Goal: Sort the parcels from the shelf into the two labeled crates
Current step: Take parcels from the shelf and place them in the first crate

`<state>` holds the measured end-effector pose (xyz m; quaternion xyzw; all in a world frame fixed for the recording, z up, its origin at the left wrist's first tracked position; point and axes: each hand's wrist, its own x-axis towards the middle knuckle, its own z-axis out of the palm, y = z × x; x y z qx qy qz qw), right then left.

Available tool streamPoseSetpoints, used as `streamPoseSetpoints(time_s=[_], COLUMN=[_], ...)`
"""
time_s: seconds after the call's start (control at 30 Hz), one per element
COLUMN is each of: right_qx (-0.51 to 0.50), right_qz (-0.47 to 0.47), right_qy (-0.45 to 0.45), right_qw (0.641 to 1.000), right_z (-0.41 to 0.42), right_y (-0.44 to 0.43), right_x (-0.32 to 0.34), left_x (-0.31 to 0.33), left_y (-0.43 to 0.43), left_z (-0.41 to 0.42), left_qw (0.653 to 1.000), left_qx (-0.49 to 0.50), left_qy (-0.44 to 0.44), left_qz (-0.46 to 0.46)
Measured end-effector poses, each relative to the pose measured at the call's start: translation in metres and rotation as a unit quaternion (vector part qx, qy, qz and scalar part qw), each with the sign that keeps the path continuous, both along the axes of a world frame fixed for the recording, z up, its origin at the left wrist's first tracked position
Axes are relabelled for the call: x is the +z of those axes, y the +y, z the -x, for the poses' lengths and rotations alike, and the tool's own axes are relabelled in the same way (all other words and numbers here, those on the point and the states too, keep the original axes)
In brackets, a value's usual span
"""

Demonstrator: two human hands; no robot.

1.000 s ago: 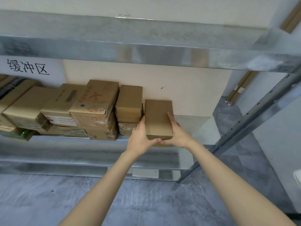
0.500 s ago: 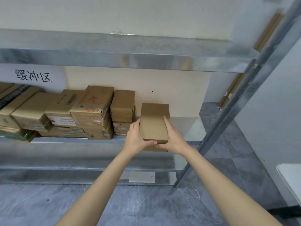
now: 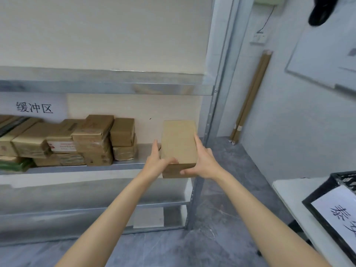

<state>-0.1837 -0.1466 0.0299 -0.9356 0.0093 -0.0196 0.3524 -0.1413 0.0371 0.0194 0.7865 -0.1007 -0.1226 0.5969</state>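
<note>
I hold a plain brown cardboard parcel (image 3: 178,143) with both hands in front of the right end of the metal shelf (image 3: 107,167). My left hand (image 3: 157,163) grips its left side and near edge; my right hand (image 3: 205,163) grips its right side with the thumb under the front. The parcel is off the shelf board, apart from the other parcels (image 3: 92,139) stacked to the left. A black crate (image 3: 327,214) with a white handwritten label (image 3: 341,211) sits on a white table at the lower right, partly cut off.
A white sign with characters (image 3: 34,109) hangs at the shelf's back left. The shelf's metal upright (image 3: 212,120) stands just right of the parcel. Brown tubes (image 3: 250,95) lean in the corner. A whiteboard (image 3: 325,49) hangs on the right wall. Grey floor lies below.
The parcel has come off the shelf and moved right, away from the stack, held in both hands. My view has swung right and up, bringing the crate and table into sight.
</note>
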Motion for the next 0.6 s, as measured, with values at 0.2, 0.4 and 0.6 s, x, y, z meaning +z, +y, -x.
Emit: streamPoseSetpoints(time_s=[0.2,0.4,0.6], right_qx=[-0.035,-0.153,-0.232], right_qz=[-0.091,-0.107,-0.098], right_qy=[-0.043,-0.087,-0.14], right_qw=[0.994,0.979,0.958], right_z=[0.071,0.16,0.255], right_y=[-0.045,-0.097,-0.157], right_x=[0.048,0.09,0.11], left_x=[0.038,0.074,0.104], left_y=[-0.051,-0.124,-0.204], left_z=[0.047,0.105,0.171], left_qw=[0.996,0.989,0.968], left_qx=[-0.025,-0.086,-0.191], left_qy=[-0.002,-0.063,-0.105], left_qz=[0.09,0.1,0.124])
